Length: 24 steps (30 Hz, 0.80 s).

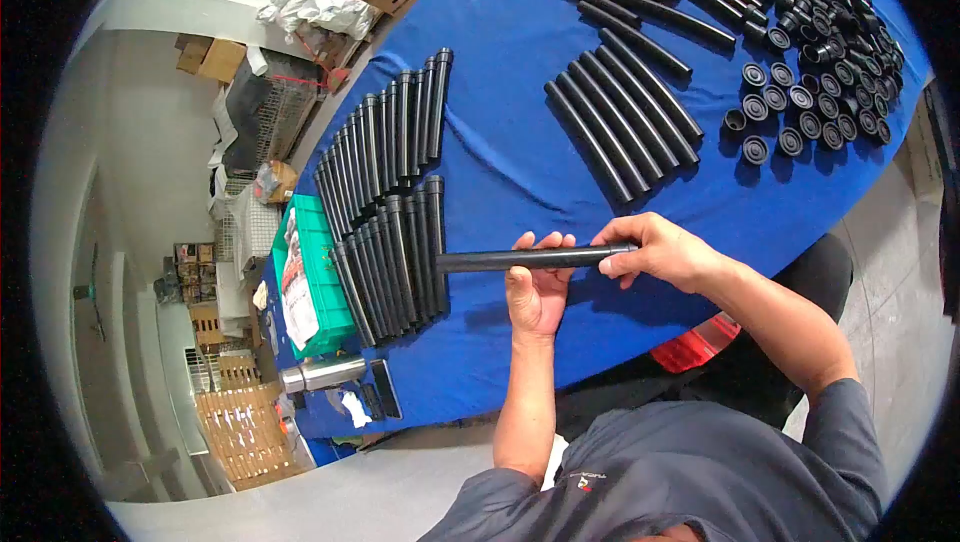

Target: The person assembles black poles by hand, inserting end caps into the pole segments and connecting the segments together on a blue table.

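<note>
A black tube (475,261) lies level across my two hands, above the near side of the blue table. My left hand (540,297) supports its middle from below, thumb on the near side and fingers curled behind. At the tube's right end, my right hand (660,250) is closed, thumb and fingers gripping it; a cap may be on that end, but the fingers partly cover it. To the left lie two rows of black tubes with capped ends (400,262). Beyond my hands several plain black tubes (625,112) lie side by side, with round black caps (790,142) to their right.
A blue cloth (500,342) covers the table. More tubes (660,17) lie at the far side. A green bin (325,287), a metal bottle (325,374) and a phone (385,388) are at the left edge. Below the near edge is a red object (695,342).
</note>
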Motion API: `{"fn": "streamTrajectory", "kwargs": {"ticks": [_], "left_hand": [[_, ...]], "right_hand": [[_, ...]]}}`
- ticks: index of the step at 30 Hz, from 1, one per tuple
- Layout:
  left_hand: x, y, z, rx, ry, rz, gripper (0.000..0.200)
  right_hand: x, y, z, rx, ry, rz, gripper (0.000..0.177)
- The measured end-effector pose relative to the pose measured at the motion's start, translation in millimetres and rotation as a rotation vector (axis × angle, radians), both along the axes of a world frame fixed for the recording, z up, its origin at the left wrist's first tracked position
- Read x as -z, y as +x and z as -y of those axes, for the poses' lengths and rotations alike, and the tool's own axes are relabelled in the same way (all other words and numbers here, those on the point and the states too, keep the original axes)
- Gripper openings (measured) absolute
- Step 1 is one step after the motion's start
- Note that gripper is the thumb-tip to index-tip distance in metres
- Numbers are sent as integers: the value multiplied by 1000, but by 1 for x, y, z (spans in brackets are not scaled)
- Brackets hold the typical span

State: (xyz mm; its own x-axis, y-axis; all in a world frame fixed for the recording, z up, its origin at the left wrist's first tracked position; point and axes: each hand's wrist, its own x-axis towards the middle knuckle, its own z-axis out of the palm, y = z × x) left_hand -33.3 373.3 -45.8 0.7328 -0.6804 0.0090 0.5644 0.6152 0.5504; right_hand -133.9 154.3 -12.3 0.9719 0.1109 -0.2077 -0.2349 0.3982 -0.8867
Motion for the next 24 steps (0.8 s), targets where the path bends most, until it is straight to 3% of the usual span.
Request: {"fn": "streamTrajectory", "kwargs": {"ticks": [3, 8, 11, 15, 16, 19, 23, 24], "left_hand": [[-5, -3, 4, -15, 1, 35, 63], [-1, 4, -1, 9, 69, 32, 63], [-4, 4, 3, 9, 108, -13, 47], [3, 5, 1, 29, 58, -43, 29], [5, 5, 0, 33, 47, -37, 28], [-3, 3, 2, 34, 80, -62, 26], [3, 6, 4, 53, 66, -94, 26], [4, 6, 4, 61, 51, -74, 26]], "right_hand": [[2, 0, 0, -26, 132, -80, 30], [-19, -2, -2, -58, -135, -36, 32], [-9, -5, -8, 249, -850, 473, 32], [-17, -7, -15, 273, -819, 450, 33], [-27, -7, -13, 161, -603, 140, 35], [-20, -4, -12, 110, -374, -16, 36], [-5, 1, -13, 358, -994, 640, 34], [-12, 0, -12, 260, -807, 425, 33]]}}
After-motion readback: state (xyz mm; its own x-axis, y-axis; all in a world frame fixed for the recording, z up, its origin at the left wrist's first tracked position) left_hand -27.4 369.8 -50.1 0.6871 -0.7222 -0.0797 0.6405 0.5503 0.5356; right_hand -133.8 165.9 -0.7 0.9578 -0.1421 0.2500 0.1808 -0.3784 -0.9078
